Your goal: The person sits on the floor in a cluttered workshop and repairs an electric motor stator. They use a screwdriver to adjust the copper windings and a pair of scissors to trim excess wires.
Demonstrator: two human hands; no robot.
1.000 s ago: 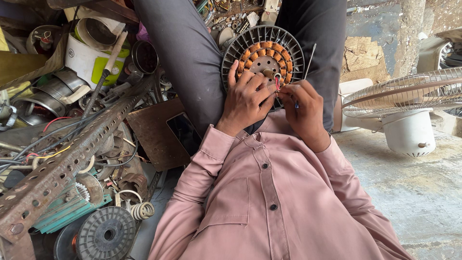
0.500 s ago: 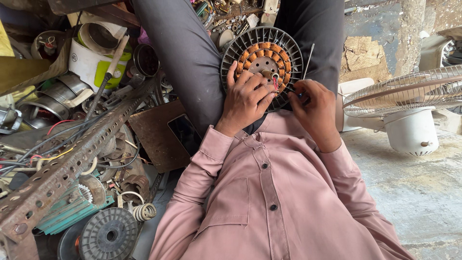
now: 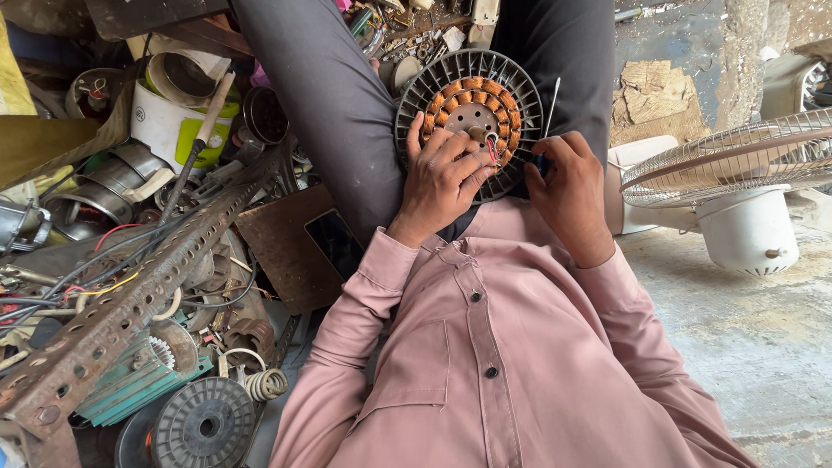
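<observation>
The fan motor stator (image 3: pixel 472 108), a round dark slotted disc with a ring of copper-orange windings around a grey hub, rests in the person's lap between 2 dark trouser legs. The left hand (image 3: pixel 442 178) lies spread over its lower left part, fingers (image 3: pixel 451 147) loosely splayed and pressed flat on the windings and rim, the thumb reaching toward the hub; it steadies the disc rather than closing around it. Thin red and white wires (image 3: pixel 492 149) curl up from the windings just beside those fingertips. The right hand (image 3: pixel 568 186) sits at the stator's right edge, its fingers curled in and clenched on a thin metal tool (image 3: pixel 551 104) whose slim shaft stands up past the rim; what the tip touches cannot be told. To the left, on the floor, lie a perforated steel angle bar (image 3: pixel 130 312) and a heap of scrap parts; a white pedestal fan (image 3: pixel 737 186) lies to the right.
</observation>
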